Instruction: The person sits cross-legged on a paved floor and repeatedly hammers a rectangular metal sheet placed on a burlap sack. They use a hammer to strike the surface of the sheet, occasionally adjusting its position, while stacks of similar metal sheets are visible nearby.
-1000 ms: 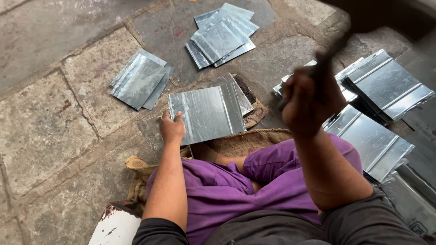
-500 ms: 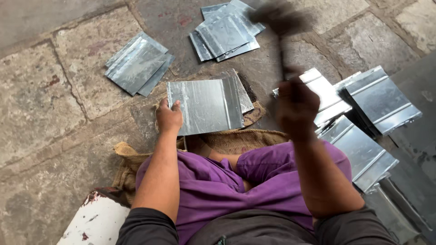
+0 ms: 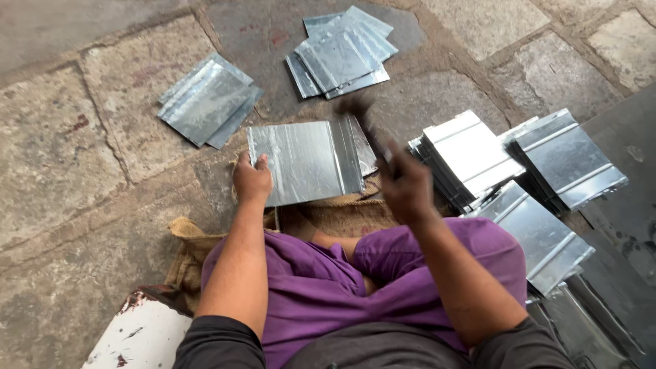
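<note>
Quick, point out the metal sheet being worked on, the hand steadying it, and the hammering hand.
metal sheet (image 3: pixel 304 160), head view, middle of its flat face.
left hand (image 3: pixel 251 179), head view, back of the hand.
right hand (image 3: pixel 404 186), head view, the knuckles, blurred.

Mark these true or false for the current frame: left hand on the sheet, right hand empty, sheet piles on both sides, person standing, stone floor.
1. The left hand presses on the flat grey metal sheet in front of the person. True.
2. The right hand is empty. False: it grips a dark tool, blurred, above the sheet's right edge.
3. Stacks of folded silvery metal sheets lie on the person's right. True.
4. The person is standing. False: they sit cross-legged in purple trousers on brown sacking.
5. The floor is of grey stone slabs. True.
</note>
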